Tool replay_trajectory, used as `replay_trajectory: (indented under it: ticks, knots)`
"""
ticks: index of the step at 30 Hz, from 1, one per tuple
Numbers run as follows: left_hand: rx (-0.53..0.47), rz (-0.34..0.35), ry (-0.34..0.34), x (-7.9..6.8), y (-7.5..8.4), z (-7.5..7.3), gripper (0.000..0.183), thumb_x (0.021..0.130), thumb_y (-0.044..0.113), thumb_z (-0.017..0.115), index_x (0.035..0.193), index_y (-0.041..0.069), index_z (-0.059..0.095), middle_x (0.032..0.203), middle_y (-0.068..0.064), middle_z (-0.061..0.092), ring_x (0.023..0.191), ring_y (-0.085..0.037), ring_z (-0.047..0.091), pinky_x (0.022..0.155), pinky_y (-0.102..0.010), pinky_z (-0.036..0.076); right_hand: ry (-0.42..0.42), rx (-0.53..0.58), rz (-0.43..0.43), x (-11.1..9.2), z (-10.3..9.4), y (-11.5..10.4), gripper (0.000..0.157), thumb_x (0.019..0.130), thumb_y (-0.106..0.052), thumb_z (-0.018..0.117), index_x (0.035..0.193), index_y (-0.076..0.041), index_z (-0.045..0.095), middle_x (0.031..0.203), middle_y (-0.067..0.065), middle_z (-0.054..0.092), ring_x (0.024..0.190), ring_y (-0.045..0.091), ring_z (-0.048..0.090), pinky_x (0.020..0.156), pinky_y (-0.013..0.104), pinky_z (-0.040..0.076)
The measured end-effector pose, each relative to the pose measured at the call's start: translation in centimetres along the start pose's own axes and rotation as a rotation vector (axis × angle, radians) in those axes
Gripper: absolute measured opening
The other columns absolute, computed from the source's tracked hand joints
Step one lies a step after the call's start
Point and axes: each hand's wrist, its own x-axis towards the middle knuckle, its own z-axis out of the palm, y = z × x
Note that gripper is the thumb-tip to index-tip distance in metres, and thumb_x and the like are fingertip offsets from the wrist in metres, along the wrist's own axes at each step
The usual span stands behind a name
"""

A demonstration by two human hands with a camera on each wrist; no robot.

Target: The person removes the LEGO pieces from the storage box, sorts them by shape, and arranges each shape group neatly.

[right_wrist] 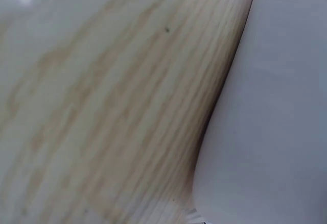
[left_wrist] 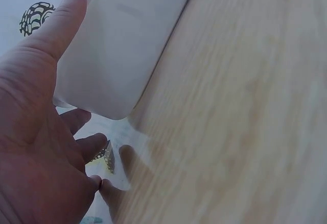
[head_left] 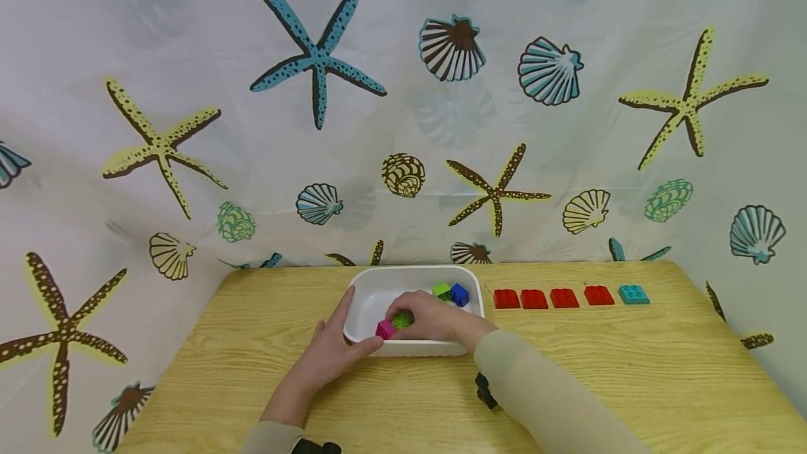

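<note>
A white bin stands on the table, and my left hand rests at its near left corner. The left thumb lies along the front rim, fingers stretched along the left end; the left wrist view shows this hand beside the bin's wall. My right hand reaches into the bin, thumb and fingers curled around a green toy brick. Touching close beside it is a magenta brick. A lime green brick and a blue brick lie at the bin's right end.
Right of the bin runs a row of several red bricks, ending with a turquoise brick. The wooden table meets a curtain printed with starfish and shells at the back and sides.
</note>
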Motion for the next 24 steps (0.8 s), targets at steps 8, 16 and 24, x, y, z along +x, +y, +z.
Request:
replay_trajectory:
  ticks: [8,16,24]
  knots:
    - [0.007,-0.024,0.001,0.02,0.03,0.06,0.119,0.098,0.055,0.082,0.179,0.012,0.005,0.181,-0.018,0.022,0.158,-0.049,0.038,0.129,-0.073,-0.007,0.067,-0.101,0.071,0.17,0.35,-0.04,0.027,0.098,-0.031,0.088,0.117,-0.014,0.081,0.114,-0.005,0.077,0.105,0.012,0.064,0.102,0.034,0.054]
    - [0.017,-0.015,0.001,0.04,0.00,0.08,0.119,0.098,0.056,0.081,0.179,0.011,0.005,0.181,-0.018,0.023,0.157,-0.048,0.039,0.128,-0.075,-0.006,0.040,-0.071,0.112,-0.22,0.14,-0.91,0.047,0.100,-0.031,0.086,0.145,-0.020,0.075,0.147,0.000,0.068,0.140,0.022,0.057,0.123,0.044,0.043]
    - [0.004,-0.012,0.000,0.00,0.06,0.04,0.118,0.099,0.055,0.081,0.179,0.013,0.005,0.181,-0.018,0.022,0.158,-0.048,0.038,0.128,-0.074,-0.007,0.043,-0.067,0.060,-0.11,0.04,-0.83,0.033,0.101,-0.029,0.086,0.132,-0.018,0.081,0.135,-0.003,0.073,0.129,0.017,0.062,0.117,0.041,0.048]
